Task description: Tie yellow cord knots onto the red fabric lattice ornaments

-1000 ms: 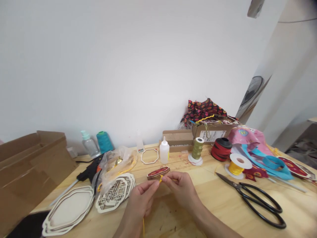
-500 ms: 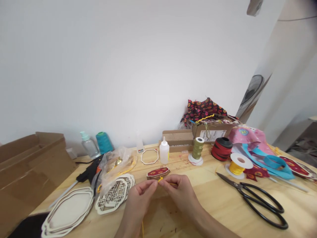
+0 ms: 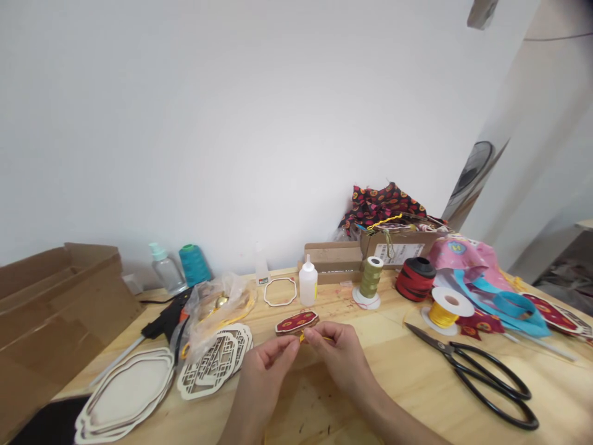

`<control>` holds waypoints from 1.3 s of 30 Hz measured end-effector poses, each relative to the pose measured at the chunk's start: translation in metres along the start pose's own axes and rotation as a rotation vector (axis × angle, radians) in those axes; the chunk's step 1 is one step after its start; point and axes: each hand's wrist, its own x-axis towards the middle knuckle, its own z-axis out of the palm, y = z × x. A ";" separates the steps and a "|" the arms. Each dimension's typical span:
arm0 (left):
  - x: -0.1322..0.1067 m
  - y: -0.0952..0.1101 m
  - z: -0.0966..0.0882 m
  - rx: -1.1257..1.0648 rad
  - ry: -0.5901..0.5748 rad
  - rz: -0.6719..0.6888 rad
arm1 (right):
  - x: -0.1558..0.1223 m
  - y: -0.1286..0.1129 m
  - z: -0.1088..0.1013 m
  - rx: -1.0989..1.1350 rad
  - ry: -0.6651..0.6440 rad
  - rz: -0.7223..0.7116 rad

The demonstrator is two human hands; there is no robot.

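Between my fingertips runs a thin yellow cord [image 3: 302,338], partly covered by my fingers. My left hand [image 3: 273,364] pinches it from the left, thumb against forefinger. On the other side my right hand [image 3: 337,353] is closed on the same cord, close to the left fingertips. Just behind them lies a small red patterned piece with a pale wooden rim [image 3: 296,322]. Whether the cord is knotted at this point is hidden by my fingers.
Black-handled scissors [image 3: 463,364] lie at right, near a yellow cord spool [image 3: 443,312]. A white squeeze bottle [image 3: 308,284] stands behind my hands. Lattice wooden cutouts [image 3: 215,364], plain wooden plates [image 3: 127,392] and a cardboard box [image 3: 55,327] are at left.
My fingertips have closed more over the yellow cord, so less of its looped part shows. Both hands have shifted only slightly; the things on the table stay put.
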 end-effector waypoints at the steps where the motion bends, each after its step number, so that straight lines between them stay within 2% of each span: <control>1: 0.000 -0.001 -0.001 0.019 -0.010 0.011 | 0.001 0.002 -0.001 0.000 -0.009 0.016; 8: 0.000 -0.006 -0.005 0.119 -0.055 0.112 | 0.003 0.007 -0.004 -0.014 -0.049 0.025; 15: -0.001 -0.005 -0.007 0.125 -0.068 0.108 | 0.000 0.004 -0.002 -0.121 -0.052 -0.048; 18: 0.000 -0.005 -0.006 0.100 -0.045 0.085 | 0.003 0.008 -0.003 -0.142 -0.087 0.046; 21: 0.000 -0.006 -0.005 0.069 -0.052 0.080 | 0.003 0.010 -0.005 0.018 -0.122 0.178; 23: 0.000 -0.005 -0.003 0.028 -0.046 0.036 | 0.003 0.010 -0.005 0.131 -0.135 0.223; 27: -0.002 -0.003 0.000 -0.113 -0.005 -0.226 | 0.002 0.012 -0.002 0.214 -0.140 0.207; 29: -0.004 -0.001 0.000 -0.182 -0.008 -0.311 | 0.002 0.013 0.000 0.219 -0.149 0.175; 32: -0.005 0.002 0.000 -0.227 -0.013 -0.314 | 0.004 0.015 0.001 0.202 -0.174 0.141; 39: -0.003 0.000 0.000 -0.130 -0.025 -0.281 | 0.005 0.016 -0.001 0.124 -0.130 0.150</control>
